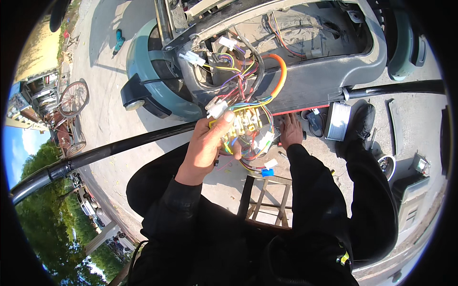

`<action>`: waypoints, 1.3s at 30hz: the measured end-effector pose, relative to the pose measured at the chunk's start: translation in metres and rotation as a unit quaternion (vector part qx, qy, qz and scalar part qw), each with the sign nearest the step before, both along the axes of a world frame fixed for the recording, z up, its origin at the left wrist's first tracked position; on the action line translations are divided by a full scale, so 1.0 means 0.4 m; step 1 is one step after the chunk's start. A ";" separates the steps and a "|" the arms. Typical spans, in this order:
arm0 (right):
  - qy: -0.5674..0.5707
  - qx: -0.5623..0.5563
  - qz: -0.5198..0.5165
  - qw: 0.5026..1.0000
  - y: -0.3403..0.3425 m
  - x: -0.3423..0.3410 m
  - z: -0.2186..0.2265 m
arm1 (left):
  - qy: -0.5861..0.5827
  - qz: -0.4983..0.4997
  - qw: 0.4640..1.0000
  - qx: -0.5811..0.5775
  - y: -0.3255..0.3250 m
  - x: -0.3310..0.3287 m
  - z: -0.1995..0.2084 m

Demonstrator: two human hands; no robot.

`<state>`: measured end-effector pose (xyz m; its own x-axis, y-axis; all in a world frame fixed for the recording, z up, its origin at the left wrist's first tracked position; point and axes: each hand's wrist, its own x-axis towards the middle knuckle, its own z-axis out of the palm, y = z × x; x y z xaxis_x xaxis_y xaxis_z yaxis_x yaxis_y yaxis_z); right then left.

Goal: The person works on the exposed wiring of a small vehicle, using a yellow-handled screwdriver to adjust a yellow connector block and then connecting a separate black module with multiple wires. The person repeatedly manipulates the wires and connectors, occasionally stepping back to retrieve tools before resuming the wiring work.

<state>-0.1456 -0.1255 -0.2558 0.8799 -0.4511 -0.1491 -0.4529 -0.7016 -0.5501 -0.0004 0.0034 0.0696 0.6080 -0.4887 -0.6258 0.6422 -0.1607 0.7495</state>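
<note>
My left hand is closed around a yellow terminal block with a row of metal contacts, thumb on top. Many coloured wires run from it to the grey body of a small vehicle. White plug connectors hang just above that hand, and a blue connector dangles below. Beside the vehicle's red lower edge, my right hand reaches down toward the ground, fingers stretched out and apart. Small dark items lie around it; whether it touches any of them is unclear. A thick orange cable curves above the terminal block.
A black bar crosses to the left. Right of my right hand lie a finned metal box and a dark device. A metal-framed stool stands below; a white bucket sits right. A teal drill lies far left.
</note>
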 end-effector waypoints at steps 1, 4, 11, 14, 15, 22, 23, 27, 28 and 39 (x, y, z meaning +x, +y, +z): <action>-0.029 0.032 -0.166 0.985 0.002 -0.008 0.029 | -0.029 -0.027 0.999 0.037 -0.005 0.001 -0.005; -0.126 0.182 -0.539 0.813 -0.038 -0.001 0.174 | -0.073 -0.045 0.996 -0.020 0.000 -0.001 -0.008; -0.338 0.215 -0.224 0.889 -0.051 0.037 0.701 | -0.103 -0.015 0.995 -0.009 -0.010 0.004 -0.041; -0.201 0.323 -0.096 0.920 0.027 0.071 0.787 | -0.131 -0.028 0.991 -0.021 -0.012 0.014 -0.047; -0.204 0.269 -0.134 0.932 0.052 0.073 0.791 | -0.122 -0.031 0.992 -0.011 -0.008 0.011 -0.047; -0.192 0.295 -0.248 0.903 0.093 0.099 0.710 | -0.156 -0.031 0.987 0.034 -0.023 0.008 -0.039; -0.179 0.339 -0.265 0.885 0.095 0.100 0.701 | -0.177 -0.036 0.983 0.039 -0.024 0.007 -0.038; -0.195 0.469 -0.294 0.810 0.098 0.105 0.668 | -0.202 -0.057 0.977 0.020 -0.028 0.009 -0.035; -0.199 0.521 -0.306 0.772 0.100 0.106 0.660 | -0.203 -0.062 0.977 0.020 -0.025 0.009 -0.032; -0.239 0.326 -0.199 0.893 0.102 0.075 0.617 | -0.175 -0.103 0.978 0.037 -0.023 0.024 -0.013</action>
